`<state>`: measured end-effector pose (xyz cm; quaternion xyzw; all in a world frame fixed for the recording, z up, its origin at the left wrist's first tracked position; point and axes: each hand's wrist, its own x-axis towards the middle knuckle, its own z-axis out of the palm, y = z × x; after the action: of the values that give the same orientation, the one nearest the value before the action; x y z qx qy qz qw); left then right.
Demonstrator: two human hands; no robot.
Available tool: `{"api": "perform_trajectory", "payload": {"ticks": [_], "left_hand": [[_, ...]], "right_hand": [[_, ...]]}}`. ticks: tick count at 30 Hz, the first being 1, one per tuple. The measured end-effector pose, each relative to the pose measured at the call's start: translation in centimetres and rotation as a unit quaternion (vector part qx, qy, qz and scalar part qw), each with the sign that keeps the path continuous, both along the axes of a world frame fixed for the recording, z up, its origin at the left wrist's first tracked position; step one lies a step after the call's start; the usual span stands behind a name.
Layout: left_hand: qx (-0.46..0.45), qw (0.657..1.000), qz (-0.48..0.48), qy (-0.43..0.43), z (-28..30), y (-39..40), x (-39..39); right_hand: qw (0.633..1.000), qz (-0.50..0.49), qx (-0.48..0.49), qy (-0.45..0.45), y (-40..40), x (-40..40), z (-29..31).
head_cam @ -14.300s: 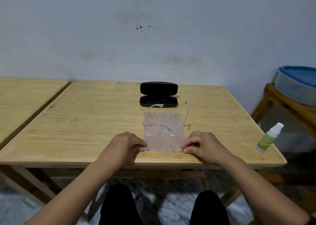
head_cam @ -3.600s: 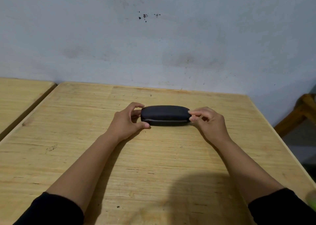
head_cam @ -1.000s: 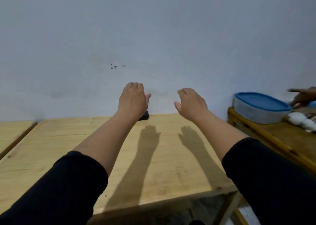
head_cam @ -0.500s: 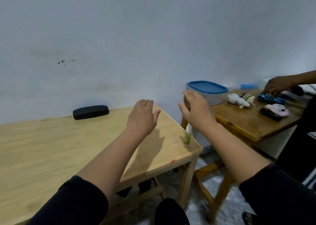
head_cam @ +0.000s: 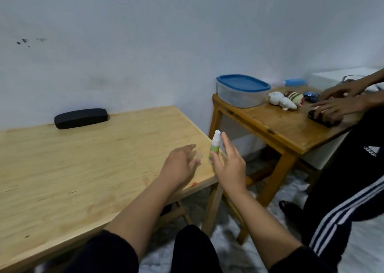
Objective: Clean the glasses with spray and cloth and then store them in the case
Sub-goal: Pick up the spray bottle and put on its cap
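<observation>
**Both hands reaching toward a spray bottle at the table corner**

A light wooden table (head_cam: 83, 168) is seen from above. A small spray bottle (head_cam: 215, 146) stands upright at its near right corner. The right hand (head_cam: 229, 166) is spread flat, fingers (head_cam: 227, 146) released and extended, with the bottle just beside the thumb and forefinger; whether it is touched cannot be told. The left hand (head_cam: 179, 165) is held loosely open, gripping nothing, just left of the bottle; a small clear cap (head_cam: 197, 155) lies at its fingertips. A closed black glasses case (head_cam: 81, 118) lies well beyond both sets of fingers, at the table's far edge by the wall. To the right of the fingers, a second table (head_cam: 276, 125) carries a blue-lidded container (head_cam: 242, 91) and soft toys (head_cam: 283, 100), where another person's hands (head_cam: 336, 104) are seen.
</observation>
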<state>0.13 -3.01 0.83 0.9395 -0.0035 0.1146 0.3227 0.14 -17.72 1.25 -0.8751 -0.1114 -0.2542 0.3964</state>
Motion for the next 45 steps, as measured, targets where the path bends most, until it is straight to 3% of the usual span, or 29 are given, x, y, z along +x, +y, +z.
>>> {"api": "perform_trajectory", "payload": {"ticks": [8, 13, 20, 25, 30, 45], "left_hand": [[-0.045, 0.999, -0.003, -0.007, -0.7, -1.2, 1.7], [-0.235, 0.969, 0.047, -0.062, 1.6, -1.3, 2.1], [-0.331, 0.937, -0.01, -0.111, 5.7, -2.0, 2.6], [-0.324, 0.939, -0.023, -0.11, 5.7, -2.8, 2.5], [-0.277, 0.954, -0.043, -0.106, 5.4, -3.0, 2.2], [-0.182, 0.98, -0.017, -0.073, 3.9, -2.3, 1.7]], "right_hand": [[0.999, 0.024, 0.043, 0.015, 0.3, 1.5, -0.8], [0.996, 0.044, 0.074, 0.017, 0.3, 2.1, -1.1], [0.997, 0.057, 0.059, -0.005, -0.1, 2.0, -0.8], [0.995, 0.075, 0.062, -0.015, -0.4, 1.8, 0.5], [0.99, 0.085, 0.11, 0.031, -0.8, 1.8, 1.1], [0.988, 0.118, 0.047, 0.083, -0.5, 1.7, 1.8]]}}
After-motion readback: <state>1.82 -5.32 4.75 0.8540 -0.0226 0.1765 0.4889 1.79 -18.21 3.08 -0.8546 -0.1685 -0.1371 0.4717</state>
